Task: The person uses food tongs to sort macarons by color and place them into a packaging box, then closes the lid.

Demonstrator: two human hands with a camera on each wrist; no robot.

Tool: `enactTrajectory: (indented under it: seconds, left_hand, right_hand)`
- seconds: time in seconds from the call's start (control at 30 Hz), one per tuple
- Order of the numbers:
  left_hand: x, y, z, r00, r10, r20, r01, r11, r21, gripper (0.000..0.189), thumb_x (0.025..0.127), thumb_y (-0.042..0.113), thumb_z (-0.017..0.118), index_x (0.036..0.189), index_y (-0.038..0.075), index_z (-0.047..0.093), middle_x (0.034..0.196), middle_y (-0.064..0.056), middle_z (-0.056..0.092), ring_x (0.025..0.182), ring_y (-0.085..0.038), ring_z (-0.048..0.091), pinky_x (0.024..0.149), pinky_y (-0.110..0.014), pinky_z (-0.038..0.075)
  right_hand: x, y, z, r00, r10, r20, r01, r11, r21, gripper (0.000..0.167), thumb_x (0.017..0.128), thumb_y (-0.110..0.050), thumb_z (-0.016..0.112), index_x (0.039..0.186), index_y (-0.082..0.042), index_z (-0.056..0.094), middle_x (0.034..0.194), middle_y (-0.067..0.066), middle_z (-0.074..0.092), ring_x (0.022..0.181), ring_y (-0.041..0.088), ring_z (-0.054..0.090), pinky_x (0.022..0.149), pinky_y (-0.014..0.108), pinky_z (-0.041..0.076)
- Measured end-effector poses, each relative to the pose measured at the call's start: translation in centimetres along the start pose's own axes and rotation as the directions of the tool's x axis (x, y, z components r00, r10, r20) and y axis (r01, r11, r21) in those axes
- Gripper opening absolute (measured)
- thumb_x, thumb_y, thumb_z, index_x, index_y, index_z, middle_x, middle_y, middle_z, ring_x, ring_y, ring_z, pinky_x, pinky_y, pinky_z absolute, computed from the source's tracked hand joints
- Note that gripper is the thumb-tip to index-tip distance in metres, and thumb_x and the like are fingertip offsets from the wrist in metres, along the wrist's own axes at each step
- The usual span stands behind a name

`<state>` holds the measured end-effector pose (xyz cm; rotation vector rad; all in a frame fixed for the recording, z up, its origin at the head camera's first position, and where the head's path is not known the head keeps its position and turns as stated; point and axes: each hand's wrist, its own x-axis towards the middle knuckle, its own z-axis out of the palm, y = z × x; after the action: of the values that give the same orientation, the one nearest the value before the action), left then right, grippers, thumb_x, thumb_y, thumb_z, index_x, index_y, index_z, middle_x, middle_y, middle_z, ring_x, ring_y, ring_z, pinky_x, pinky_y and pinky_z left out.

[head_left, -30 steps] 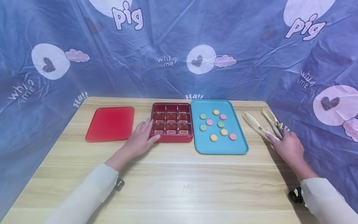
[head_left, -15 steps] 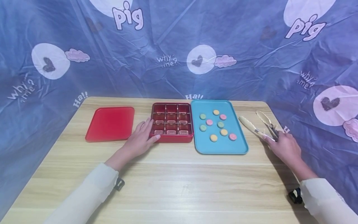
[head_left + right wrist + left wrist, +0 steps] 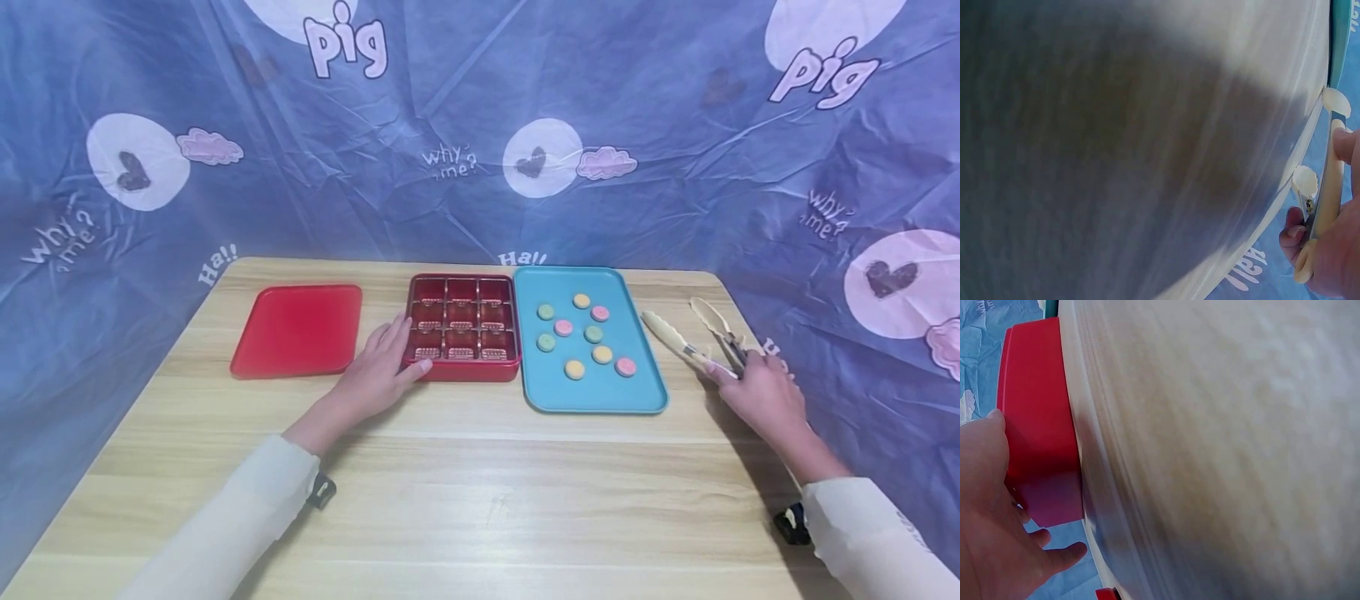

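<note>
My left hand (image 3: pixel 375 372) rests at the near left corner of a red box (image 3: pixel 462 372) with a clear divided insert. Its thumb touches the front rim and its fingers lie along the left side; the left wrist view shows the thumb tip at the box (image 3: pixel 1038 406). My right hand (image 3: pixel 767 393) grips a pair of cream-tipped tongs (image 3: pixel 670 335) by the handles, their arms spread apart. In the right wrist view the thumb presses one tong arm (image 3: pixel 1333 178). Left of the tongs, a blue tray (image 3: pixel 547 387) carries several green, pink and yellow macarons (image 3: pixel 562 328).
A flat red lid (image 3: pixel 296 332) lies at the left of the wooden table (image 3: pixel 480 483). The tray stands right beside the box. Blue printed cloth (image 3: pixel 390 200) hangs behind and at both sides of the table.
The right hand has shifted slightly left with the tongs, bringing their tips nearer the blue tray. The left hand, box and macarons have stayed in place.
</note>
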<state>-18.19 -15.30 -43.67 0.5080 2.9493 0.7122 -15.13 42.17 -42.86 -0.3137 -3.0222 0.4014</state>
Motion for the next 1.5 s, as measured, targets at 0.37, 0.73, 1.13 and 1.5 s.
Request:
enactTrajectory:
  seconds: [0.37,0.73,1.13,1.5]
  left_hand:
    - [0.4,0.0,0.0,1.000,0.004,-0.002,-0.004,1.000,-0.009,0.090,0.100,0.063,0.046,0.164,0.013,0.007,0.172,-0.008,0.003,0.155,-0.037,0.010,0.116,-0.069,0.026]
    - [0.4,-0.2,-0.1,1.000,-0.002,0.029,0.003,0.999,-0.043,0.093,0.097,0.071,0.040,0.164,0.017,0.003,0.172,-0.004,-0.001,0.156,-0.036,0.008,0.115,-0.070,0.028]
    - [0.5,-0.3,0.0,0.999,0.010,0.045,-0.004,0.990,-0.143,0.091,0.100,0.062,0.045,0.164,0.015,0.000,0.171,-0.007,-0.005,0.157,-0.031,0.005,0.124,-0.055,0.021]
    - [0.4,-0.2,-0.1,0.998,-0.022,0.067,0.034,0.983,-0.180,0.090,0.100,0.062,0.046,0.164,0.020,-0.002,0.171,-0.003,-0.009,0.156,-0.031,0.009,0.120,-0.058,0.028]
  right_hand:
    - [0.1,-0.1,-0.2,0.999,0.049,0.008,-0.048,0.999,-0.018,0.102,0.091,-0.074,0.051,0.131,0.020,0.043,0.116,0.045,0.046,0.098,0.066,0.048,0.065,0.067,0.041]
    - [-0.4,-0.1,-0.4,0.999,0.036,-0.017,-0.036,0.999,0.022,0.092,0.091,-0.072,0.051,0.133,0.010,0.048,0.114,0.042,0.050,0.097,0.065,0.052,0.058,0.061,0.041]
    - [-3.8,-1.9,-1.4,0.993,-0.097,-0.070,0.102,0.992,0.070,0.078,0.093,-0.059,0.062,0.138,0.004,0.050,0.132,0.039,0.051,0.113,0.063,0.048,0.076,0.074,0.040]
    - [-6.4,-1.8,-1.8,0.979,-0.196,-0.053,0.199,0.979,0.051,0.080,0.090,-0.055,0.069,0.145,0.000,0.050,0.135,0.036,0.052,0.117,0.061,0.048,0.081,0.077,0.040]
